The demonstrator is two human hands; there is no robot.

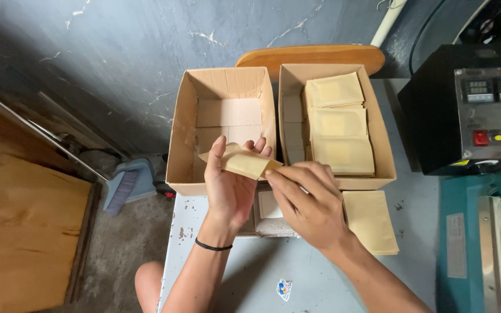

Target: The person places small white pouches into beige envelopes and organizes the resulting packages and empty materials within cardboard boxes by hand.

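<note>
Pouch [243, 163] pinched open between left hand [231, 185] and right hand [308, 206].
Risk: thin paper mouth may tear or slip if right fingertips tug sideways.

Right hand [308, 203] is covering the near end of the kraft pouch [243, 162] and part of the white stack [269, 206] behind it. Sealing machine [471, 110] is running off the right edge; its display digits are too small to read.

Left hand [232, 186] cupped upward, right hand [307, 204] pinching (fingertips together).
</note>
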